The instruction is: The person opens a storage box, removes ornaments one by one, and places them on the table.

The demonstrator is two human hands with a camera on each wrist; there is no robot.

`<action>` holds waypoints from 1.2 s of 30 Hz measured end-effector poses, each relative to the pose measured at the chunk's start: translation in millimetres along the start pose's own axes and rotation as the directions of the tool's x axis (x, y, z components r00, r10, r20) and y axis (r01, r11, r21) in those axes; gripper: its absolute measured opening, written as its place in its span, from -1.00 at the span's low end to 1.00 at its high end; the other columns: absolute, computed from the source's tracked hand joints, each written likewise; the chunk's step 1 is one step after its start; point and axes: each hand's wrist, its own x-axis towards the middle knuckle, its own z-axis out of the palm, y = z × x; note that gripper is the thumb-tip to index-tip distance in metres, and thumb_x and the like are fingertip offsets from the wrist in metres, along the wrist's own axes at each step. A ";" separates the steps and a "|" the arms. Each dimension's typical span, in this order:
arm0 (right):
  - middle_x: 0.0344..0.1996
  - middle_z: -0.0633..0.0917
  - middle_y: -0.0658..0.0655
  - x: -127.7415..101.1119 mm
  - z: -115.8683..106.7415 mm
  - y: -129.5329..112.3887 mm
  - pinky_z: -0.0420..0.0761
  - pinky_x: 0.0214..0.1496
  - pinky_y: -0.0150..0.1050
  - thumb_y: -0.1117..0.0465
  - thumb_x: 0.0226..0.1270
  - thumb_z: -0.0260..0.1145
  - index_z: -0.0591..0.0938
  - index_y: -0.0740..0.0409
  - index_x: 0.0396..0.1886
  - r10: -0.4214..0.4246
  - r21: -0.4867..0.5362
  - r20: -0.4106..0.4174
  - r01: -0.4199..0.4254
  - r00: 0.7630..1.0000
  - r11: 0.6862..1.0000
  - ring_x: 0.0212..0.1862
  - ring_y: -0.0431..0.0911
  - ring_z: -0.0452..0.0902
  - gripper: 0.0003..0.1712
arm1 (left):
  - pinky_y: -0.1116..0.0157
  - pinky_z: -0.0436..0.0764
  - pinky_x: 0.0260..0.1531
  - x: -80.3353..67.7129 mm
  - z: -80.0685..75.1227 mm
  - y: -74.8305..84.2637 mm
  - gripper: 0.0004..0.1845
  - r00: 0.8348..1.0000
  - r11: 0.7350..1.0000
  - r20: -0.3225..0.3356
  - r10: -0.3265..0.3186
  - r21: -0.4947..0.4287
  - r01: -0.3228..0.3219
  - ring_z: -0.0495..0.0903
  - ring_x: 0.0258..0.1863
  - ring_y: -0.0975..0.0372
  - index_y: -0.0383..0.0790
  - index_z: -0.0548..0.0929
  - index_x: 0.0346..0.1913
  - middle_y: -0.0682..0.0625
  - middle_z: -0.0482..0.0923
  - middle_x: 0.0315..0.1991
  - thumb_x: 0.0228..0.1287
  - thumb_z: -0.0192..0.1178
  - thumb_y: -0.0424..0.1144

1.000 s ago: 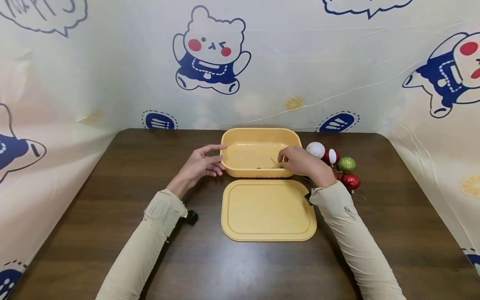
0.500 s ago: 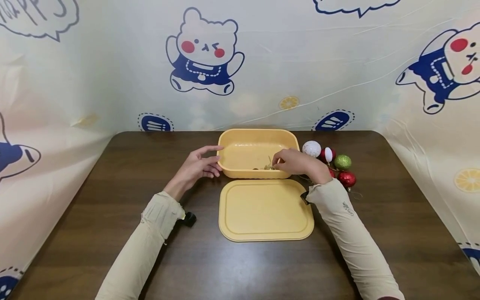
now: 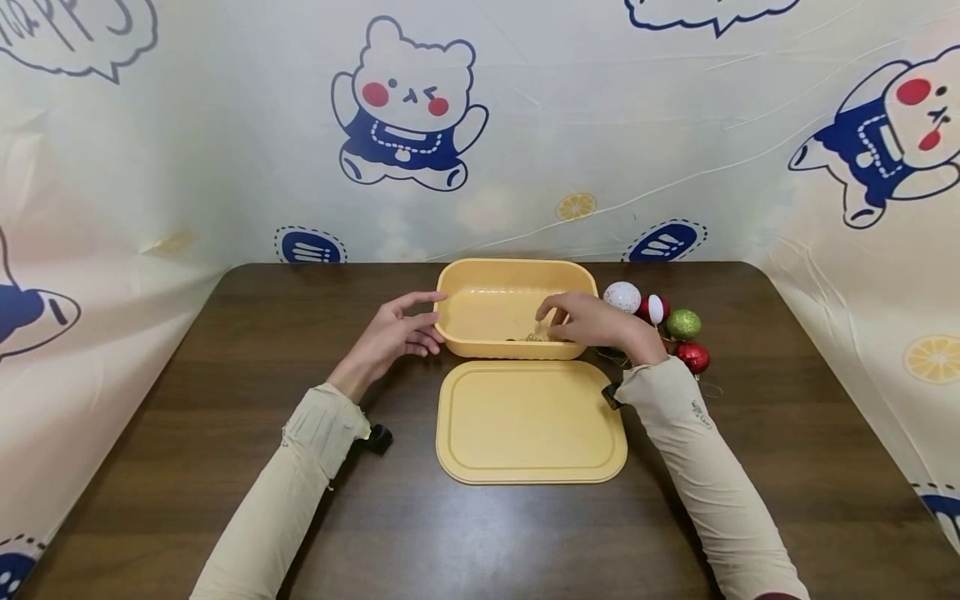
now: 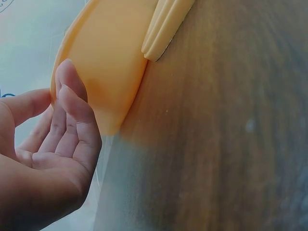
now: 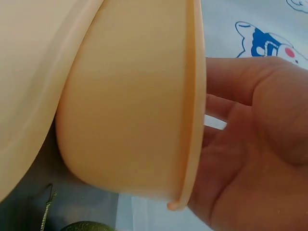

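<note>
A yellow rectangular box [image 3: 517, 349] stands near the back of the table. My left hand [image 3: 393, 337] touches its left end; in the left wrist view the fingertips are right at the rim [image 4: 57, 72], with the palm away from the wall. My right hand [image 3: 588, 323] reaches over the right side into the box, thumb and index finger apart. Below them lies a small gold, stringy piece [image 3: 533, 337], partly hidden by the front wall. From the right wrist, the box wall [image 5: 130, 96] covers the fingertips of that hand [image 5: 260, 134].
A yellow lid [image 3: 532, 421] lies flat in front of the box. To the right sit Christmas baubles: a white speckled one [image 3: 622, 297], a red and white one [image 3: 655, 309], a glittery green one [image 3: 683, 324] and a shiny red one [image 3: 692, 357]. Patterned cloth hangs behind the table.
Inside the box, my right hand shifts slightly left and its thumb and index finger spread apart, leaving the gold piece low in the box. My left hand stays at the rim.
</note>
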 end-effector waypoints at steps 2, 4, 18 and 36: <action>-0.19 0.72 0.24 -0.4 0.2 3.2 0.64 -0.08 -0.09 0.35 0.34 0.31 0.60 0.33 0.06 -0.023 0.034 -0.052 0.025 0.998 0.999 -0.12 0.04 0.64 -0.68 | 0.32 0.66 -0.51 -0.2 0.0 0.3 -0.56 1.000 1.000 0.002 0.002 0.001 -0.002 0.69 -0.54 0.14 -0.04 0.49 0.35 -0.11 0.70 -0.43 0.46 0.20 -0.19; -0.19 0.73 0.22 -1.4 -0.4 4.0 0.63 -0.02 -0.07 0.33 0.30 0.34 0.63 0.35 0.03 -0.005 0.046 -0.100 0.010 0.995 0.999 -0.11 0.03 0.64 -0.68 | 0.32 0.66 -0.50 -0.3 0.0 0.5 -0.56 1.000 1.000 0.004 0.000 0.003 0.000 0.69 -0.54 0.14 -0.04 0.49 0.35 -0.11 0.70 -0.43 0.46 0.19 -0.19; -0.24 0.75 0.10 -8.6 -7.9 3.9 0.66 -0.02 -0.08 0.21 0.40 0.35 0.72 0.19 -0.15 -0.020 0.042 -0.339 0.037 0.941 0.998 -0.16 -0.06 0.68 -0.85 | 0.32 0.65 -0.50 0.0 0.8 0.5 -0.57 1.000 1.000 0.010 -0.005 0.001 0.005 0.69 -0.54 0.14 0.00 0.49 0.33 -0.13 0.68 -0.42 0.45 0.20 -0.17; -0.23 0.74 0.07 -18.7 -11.4 3.0 0.64 -0.08 -0.10 0.18 0.38 0.37 0.74 0.13 -0.11 -0.021 0.034 -0.451 0.041 0.892 0.999 -0.12 -0.06 0.62 -0.83 | 0.31 0.66 -0.48 -0.9 0.5 0.4 -0.55 1.000 1.000 0.020 -0.006 0.002 0.006 0.70 -0.52 0.13 -0.02 0.47 0.36 -0.12 0.69 -0.41 0.46 0.19 -0.18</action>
